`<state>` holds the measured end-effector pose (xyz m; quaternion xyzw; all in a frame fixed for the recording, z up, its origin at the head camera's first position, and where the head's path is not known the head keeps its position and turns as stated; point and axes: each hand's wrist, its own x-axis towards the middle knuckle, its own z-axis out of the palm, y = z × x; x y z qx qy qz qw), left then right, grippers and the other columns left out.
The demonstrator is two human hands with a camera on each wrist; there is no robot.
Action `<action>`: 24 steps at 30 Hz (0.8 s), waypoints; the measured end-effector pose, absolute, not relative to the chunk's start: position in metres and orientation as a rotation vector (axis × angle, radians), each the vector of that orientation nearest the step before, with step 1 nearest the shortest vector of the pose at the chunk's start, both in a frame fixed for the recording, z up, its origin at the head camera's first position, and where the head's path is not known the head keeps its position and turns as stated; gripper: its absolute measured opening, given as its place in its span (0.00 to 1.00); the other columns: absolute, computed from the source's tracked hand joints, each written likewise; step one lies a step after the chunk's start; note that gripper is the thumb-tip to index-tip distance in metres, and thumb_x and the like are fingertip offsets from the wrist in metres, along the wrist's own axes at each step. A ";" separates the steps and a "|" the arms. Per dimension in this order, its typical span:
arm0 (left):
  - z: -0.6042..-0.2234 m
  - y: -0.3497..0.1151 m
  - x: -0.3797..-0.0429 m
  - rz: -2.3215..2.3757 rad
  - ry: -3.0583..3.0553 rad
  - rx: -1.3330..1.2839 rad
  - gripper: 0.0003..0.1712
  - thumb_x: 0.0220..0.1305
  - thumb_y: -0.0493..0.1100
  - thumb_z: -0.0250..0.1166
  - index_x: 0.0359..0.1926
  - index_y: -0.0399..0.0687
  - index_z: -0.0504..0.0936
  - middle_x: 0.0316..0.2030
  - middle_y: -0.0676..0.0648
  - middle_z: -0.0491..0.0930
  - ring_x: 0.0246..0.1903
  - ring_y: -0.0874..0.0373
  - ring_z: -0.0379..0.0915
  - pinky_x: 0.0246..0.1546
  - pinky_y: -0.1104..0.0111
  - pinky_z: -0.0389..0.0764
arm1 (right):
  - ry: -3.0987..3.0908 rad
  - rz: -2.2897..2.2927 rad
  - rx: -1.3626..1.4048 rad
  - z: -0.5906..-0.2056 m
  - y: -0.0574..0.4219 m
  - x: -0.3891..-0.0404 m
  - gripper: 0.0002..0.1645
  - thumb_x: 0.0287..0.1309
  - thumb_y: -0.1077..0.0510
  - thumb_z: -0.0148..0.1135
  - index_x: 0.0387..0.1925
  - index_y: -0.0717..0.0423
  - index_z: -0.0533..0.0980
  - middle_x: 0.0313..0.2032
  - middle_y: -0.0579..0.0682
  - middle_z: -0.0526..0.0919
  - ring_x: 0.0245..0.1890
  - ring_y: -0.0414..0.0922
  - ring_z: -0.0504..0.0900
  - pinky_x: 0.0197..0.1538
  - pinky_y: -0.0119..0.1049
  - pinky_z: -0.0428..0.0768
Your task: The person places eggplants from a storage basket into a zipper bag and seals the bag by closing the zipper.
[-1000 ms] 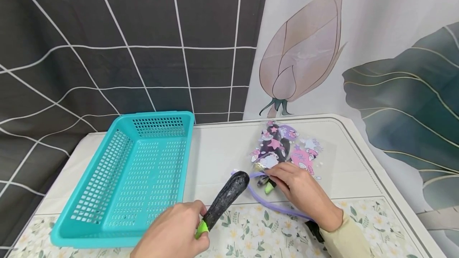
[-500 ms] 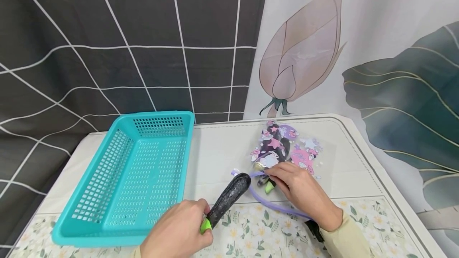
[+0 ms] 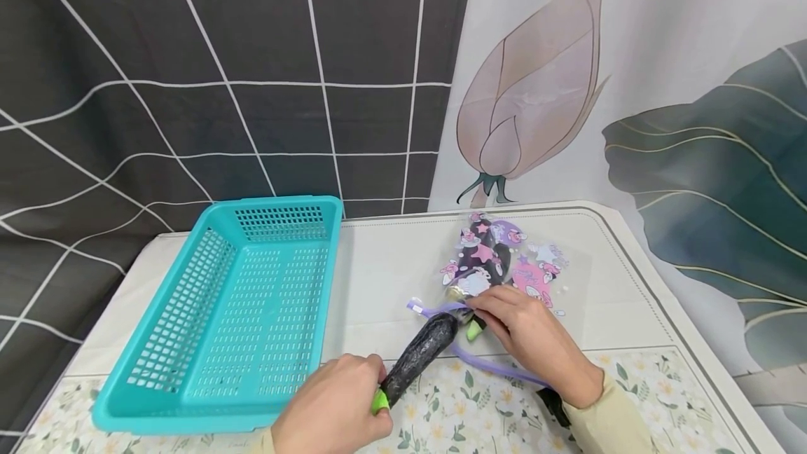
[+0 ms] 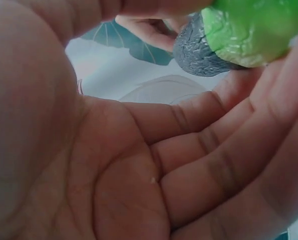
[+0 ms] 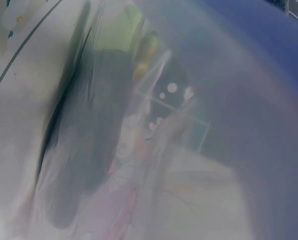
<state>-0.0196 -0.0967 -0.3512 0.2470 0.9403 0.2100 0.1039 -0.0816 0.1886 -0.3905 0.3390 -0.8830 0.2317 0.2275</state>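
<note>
My left hand (image 3: 337,401) holds a dark eggplant (image 3: 422,354) by its green cap (image 4: 254,30). The eggplant's rounded end points up and right, against the mouth of a clear printed zip bag (image 3: 536,282). With its fingertips, my right hand (image 3: 536,338) pinches the bag's edge by the purple zip strip (image 3: 482,363), which bows out below. Inside the bag lie dark shapes, including another eggplant (image 5: 88,125) seen through hazy plastic in the right wrist view. A green cap (image 3: 474,330) shows near the bag's mouth. My right thumb is partly hidden.
To the left stands a turquoise perforated basket (image 3: 176,424) with nothing in it. Bag and basket stand on a table with a white and floral cover (image 3: 384,265). A dark grid-patterned cloth (image 3: 265,40) and a flower-print curtain hang behind.
My left hand has moved right with the eggplant, bringing its rounded end to the bag's mouth. The right hand keeps its place on the bag.
</note>
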 end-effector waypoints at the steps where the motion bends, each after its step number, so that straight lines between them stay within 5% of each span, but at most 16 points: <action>1: -0.352 -0.096 -0.020 0.619 2.761 0.726 0.16 0.42 0.43 0.72 0.34 0.41 0.83 0.17 0.60 0.70 0.17 0.66 0.63 0.20 0.70 0.68 | -2.431 0.642 0.934 -0.390 0.189 -0.082 0.15 0.51 0.69 0.73 0.41 0.54 0.85 0.39 0.43 0.85 0.38 0.40 0.84 0.40 0.36 0.83; 24: -0.356 -0.075 -0.028 0.602 2.698 0.703 0.12 0.46 0.45 0.74 0.25 0.47 0.79 0.14 0.59 0.67 0.14 0.66 0.62 0.12 0.70 0.65 | -2.429 0.638 0.940 -0.391 0.189 -0.082 0.15 0.51 0.69 0.73 0.42 0.53 0.85 0.39 0.43 0.85 0.39 0.40 0.84 0.41 0.36 0.83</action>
